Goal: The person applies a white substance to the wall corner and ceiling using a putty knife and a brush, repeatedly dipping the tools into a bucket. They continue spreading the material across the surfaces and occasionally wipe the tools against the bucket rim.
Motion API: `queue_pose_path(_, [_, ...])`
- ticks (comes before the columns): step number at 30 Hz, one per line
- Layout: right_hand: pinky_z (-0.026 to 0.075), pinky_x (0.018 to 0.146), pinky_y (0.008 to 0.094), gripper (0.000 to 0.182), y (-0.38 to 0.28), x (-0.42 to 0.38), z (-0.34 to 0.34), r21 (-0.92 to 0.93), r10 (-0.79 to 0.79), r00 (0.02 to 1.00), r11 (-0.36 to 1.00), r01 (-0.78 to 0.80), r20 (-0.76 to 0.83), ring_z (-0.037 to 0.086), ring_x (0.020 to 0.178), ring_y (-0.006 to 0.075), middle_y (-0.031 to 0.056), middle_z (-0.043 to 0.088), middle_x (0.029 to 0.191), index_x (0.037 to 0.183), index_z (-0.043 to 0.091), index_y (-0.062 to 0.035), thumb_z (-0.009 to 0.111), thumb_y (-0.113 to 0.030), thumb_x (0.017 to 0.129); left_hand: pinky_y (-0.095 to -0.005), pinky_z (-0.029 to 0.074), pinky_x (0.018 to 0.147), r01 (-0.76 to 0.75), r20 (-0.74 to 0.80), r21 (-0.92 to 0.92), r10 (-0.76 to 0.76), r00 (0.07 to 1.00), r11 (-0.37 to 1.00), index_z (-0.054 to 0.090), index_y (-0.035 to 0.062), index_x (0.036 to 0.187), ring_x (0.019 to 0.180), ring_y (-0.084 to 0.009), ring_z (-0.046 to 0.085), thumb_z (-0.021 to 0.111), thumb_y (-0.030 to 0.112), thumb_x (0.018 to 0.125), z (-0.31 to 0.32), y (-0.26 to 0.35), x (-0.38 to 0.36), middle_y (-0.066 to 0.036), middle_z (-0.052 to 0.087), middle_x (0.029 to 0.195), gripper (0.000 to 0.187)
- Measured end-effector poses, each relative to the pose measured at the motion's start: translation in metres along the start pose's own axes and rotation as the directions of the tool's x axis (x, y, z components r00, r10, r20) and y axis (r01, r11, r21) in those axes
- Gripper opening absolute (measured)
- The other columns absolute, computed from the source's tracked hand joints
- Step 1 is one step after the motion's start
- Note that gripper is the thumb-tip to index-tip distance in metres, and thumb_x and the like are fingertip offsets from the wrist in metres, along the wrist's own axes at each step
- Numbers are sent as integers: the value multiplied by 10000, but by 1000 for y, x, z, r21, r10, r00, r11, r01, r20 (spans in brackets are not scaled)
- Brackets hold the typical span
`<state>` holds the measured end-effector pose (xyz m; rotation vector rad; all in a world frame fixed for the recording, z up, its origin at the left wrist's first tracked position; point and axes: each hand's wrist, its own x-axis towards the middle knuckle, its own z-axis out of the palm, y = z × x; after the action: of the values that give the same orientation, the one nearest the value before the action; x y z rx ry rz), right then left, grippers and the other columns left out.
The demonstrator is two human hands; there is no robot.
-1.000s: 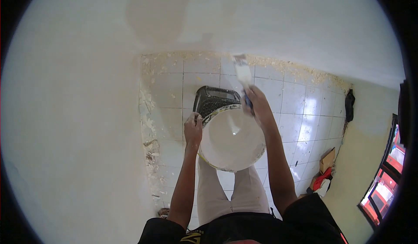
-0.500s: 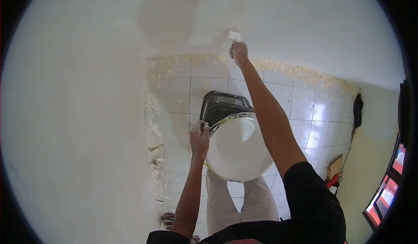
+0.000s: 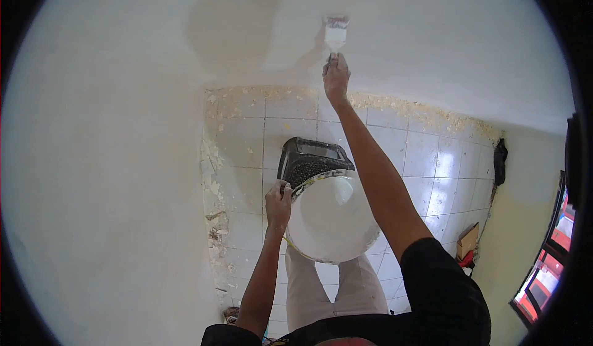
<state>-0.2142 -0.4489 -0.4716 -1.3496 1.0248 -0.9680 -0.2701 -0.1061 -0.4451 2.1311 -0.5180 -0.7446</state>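
My right hand (image 3: 336,79) is closed around the handle of a paintbrush (image 3: 335,34), its bristles pointing up at the pale wall (image 3: 401,37). Whether the bristle tips touch the wall is hard to tell. Lower down, my left hand (image 3: 278,205) grips the left rim of a round bucket (image 3: 333,222) with its fingers closed. White paint fills the inside of the bucket, and dried smears mark its edge. The bucket is in front of my legs.
A black plastic step stool (image 3: 315,160) stands on the tiled floor (image 3: 241,136) behind the bucket. Paint flakes line the floor's edges. A dark object (image 3: 500,160) and a cardboard piece (image 3: 467,241) lie to the right, near a window (image 3: 543,265).
The paintbrush has moved up the wall with my right hand, and more of its white body shows. My left hand still holds the bucket, which sits slightly lower and further left in view.
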Motion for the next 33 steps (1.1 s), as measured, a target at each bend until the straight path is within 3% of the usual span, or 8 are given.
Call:
queue_pose_path(3, [389, 613, 566, 194, 45, 4, 6, -480, -150, 984, 873, 89, -91, 543, 716, 501, 259, 584, 762, 939, 486, -53, 391, -221, 965, -410, 463, 654, 38, 12, 3, -38, 999, 999, 584, -22, 884, 704, -329, 600, 518, 144, 867, -2, 6, 2, -184, 614, 762, 179])
queue_pose_path(12, [480, 729, 537, 257, 53, -6, 11, -645, 154, 982, 741, -189, -111, 591, 841, 488, 281, 617, 864, 987, 533, -34, 393, -245, 947, -388, 463, 618, 50, 5, -11, -50, 999, 999, 582, -28, 883, 657, -293, 599, 523, 139, 864, 0, 1, 2, -170, 612, 739, 178])
queue_pose_path(19, [478, 816, 499, 323, 129, -6, -5, -884, 183, 960, 454, 109, 213, 611, 948, 404, 223, 641, 968, 1006, 601, -2, 407, -249, 929, -353, 455, 555, 45, -16, -32, -45, 999, 998, 579, -25, 869, 579, -219, 579, 526, 141, 869, 0, 5, 1, -134, 609, 711, 174])
queue_pose_path(21, [495, 774, 457, 372, 99, -6, -5, -705, 554, 829, 559, -436, -73, 594, 963, 396, 235, 605, 1058, 1073, 586, -15, 397, -309, 946, -355, 454, 553, 54, -6, -24, -54, 999, 998, 577, -24, 865, 577, -220, 577, 526, 141, 868, -2, 7, 1, -133, 606, 707, 173])
queue_pose_path(25, [510, 631, 415, 345, 119, 24, 8, -785, 305, 950, 604, -140, 65, 633, 849, 316, 179, 634, 964, 971, 613, -15, 440, -312, 933, -357, 449, 547, 38, -11, -47, -38, 999, 998, 574, -20, 856, 572, -216, 571, 518, 139, 870, -1, 6, 0, -134, 596, 692, 169])
queue_pose_path(27, [444, 443, 332, 325, 187, 47, 20, -359, -17, 997, 933, -12, -78, 601, 590, 195, 101, 605, 708, 836, 606, -33, 486, -320, 931, -368, 451, 555, 21, -15, -33, -21, 1000, 999, 575, -17, 857, 580, -240, 577, 518, 141, 871, -1, 4, 1, -142, 597, 693, 169])
queue_pose_path(30, [459, 494, 331, 314, -8, -3, 11, -97, 326, 945, 940, -328, -37, 582, 534, 170, 81, 584, 601, 774, 608, -16, 490, -252, 944, -394, 455, 577, -34, -44, -4, 33, 998, 999, 578, -11, 860, 609, -297, 588, 520, 152, 872, 7, -11, 1, -161, 605, 705, 173])
queue_pose_path(33, [409, 449, 279, 337, -102, -23, 4, 64, 279, 960, 959, -278, -11, 509, 467, 125, 38, 514, 543, 737, 570, -8, 497, -259, 950, -391, 464, 622, -32, -45, 43, 34, 998, 999, 580, -17, 874, 660, -299, 610, 509, 154, 874, 3, -10, 1, -175, 622, 732, 185])
